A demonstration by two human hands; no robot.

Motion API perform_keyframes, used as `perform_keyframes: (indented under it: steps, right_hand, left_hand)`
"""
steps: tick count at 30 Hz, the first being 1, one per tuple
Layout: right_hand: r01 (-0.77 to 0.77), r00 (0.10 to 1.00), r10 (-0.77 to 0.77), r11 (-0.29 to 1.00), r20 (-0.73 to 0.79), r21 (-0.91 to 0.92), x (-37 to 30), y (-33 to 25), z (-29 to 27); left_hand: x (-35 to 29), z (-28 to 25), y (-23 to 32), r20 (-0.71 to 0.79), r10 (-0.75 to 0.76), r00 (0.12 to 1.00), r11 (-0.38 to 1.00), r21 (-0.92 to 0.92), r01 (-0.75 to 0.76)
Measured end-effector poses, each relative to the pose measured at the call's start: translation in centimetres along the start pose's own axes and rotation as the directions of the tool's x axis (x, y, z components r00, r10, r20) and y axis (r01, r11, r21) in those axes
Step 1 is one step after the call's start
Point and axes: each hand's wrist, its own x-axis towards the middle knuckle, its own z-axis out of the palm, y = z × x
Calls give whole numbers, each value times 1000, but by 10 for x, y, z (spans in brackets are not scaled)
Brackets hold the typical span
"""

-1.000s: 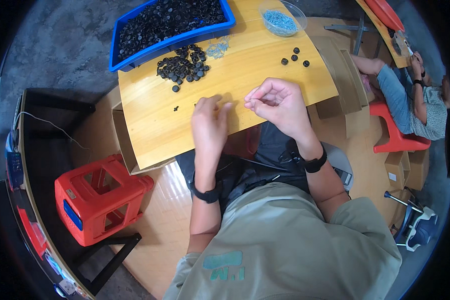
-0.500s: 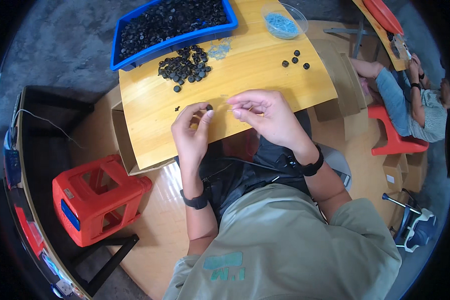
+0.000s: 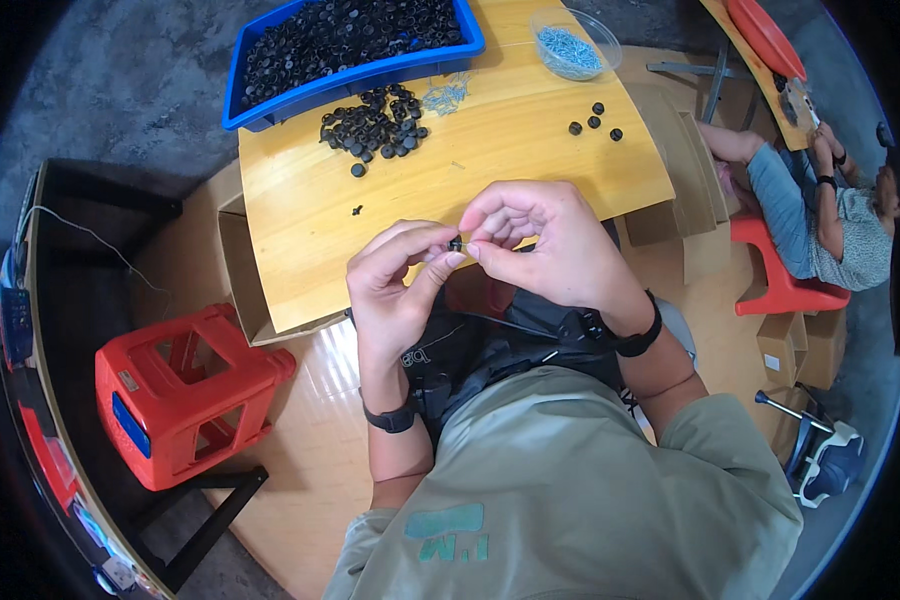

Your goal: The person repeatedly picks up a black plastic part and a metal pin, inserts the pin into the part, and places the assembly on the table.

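Note:
Over the table's near edge my two hands meet. Between the thumb and forefinger of my left hand (image 3: pixel 395 285) a small round black plastic part (image 3: pixel 455 243) is pinched. My right hand (image 3: pixel 555 250) is closed in a pinch on a thin metal pin (image 3: pixel 466 245), whose end is at the black part. The fingertips hide whether the pin is inside it. Farther off lies a loose pile of black caps (image 3: pixel 375 130), with a small heap of silvery pins (image 3: pixel 447 93) beside it. One tiny black piece (image 3: pixel 357 210) lies alone left of my hands.
A blue tray (image 3: pixel 360 75) full of black parts stands at the back left, a clear tub (image 3: pixel 610 55) of pins at the back right. Several black pieces (image 3: pixel 594 122) sit apart on the wooden table (image 3: pixel 530 130). Red stool (image 3: pixel 190 390) at left; another person (image 3: pixel 830 220) sits at right.
My hands have come together and slightly nearer to me, so the pin in the right one now reaches the black part in the left.

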Motion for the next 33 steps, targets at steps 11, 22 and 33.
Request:
perform_keyframes:
  steps: [11,22,33]
  right_hand:
    - [-93,980,37,954,193,286,18,18,-4]
    - [123,986,-164,763,-6,-634,119,52,-15]
    - [165,978,-198,536,67,-828,149,83,7]
  left_hand:
    - [-8,-5,-21,34,-217,976,917,-337,216]
    - [-3,-20,-78,-178,-367,913,645,-756,112]
    - [-2,-21,-76,-161,-366,917,609,-786,105]
